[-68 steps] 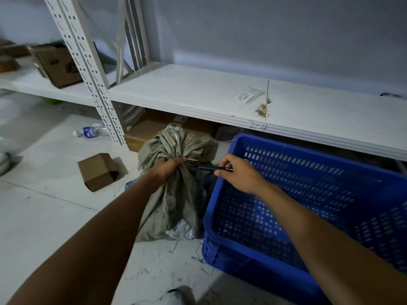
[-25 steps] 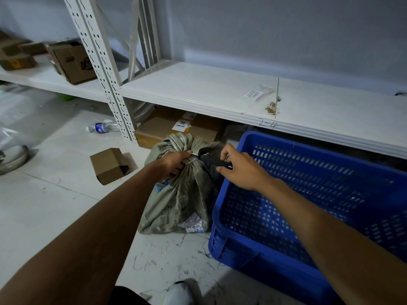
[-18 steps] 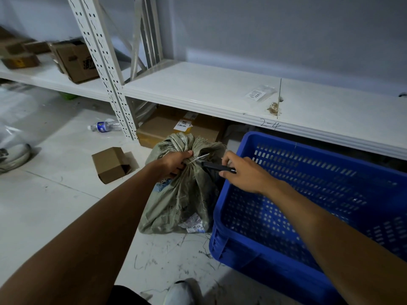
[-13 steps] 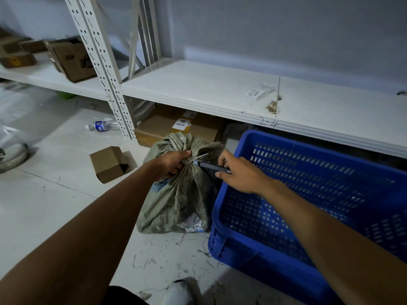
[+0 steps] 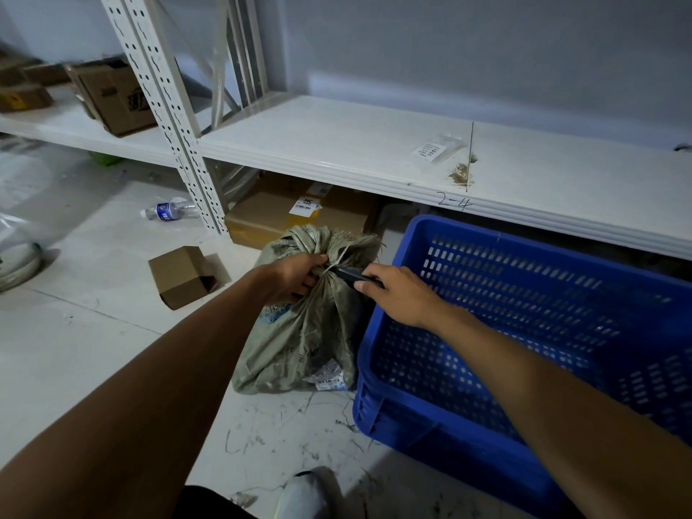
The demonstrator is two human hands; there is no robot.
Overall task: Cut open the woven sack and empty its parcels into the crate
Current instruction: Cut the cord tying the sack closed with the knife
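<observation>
Indoors, scuffed floor point(image 5: 93, 331), white shelving point(image 5: 337, 151), grey wall point(image 5: 486, 50)

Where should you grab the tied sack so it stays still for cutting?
Probably the bunched neck of the woven sack, just below its tie, from the left, as the left hand does; the right hand brings the knife from the right.
</observation>
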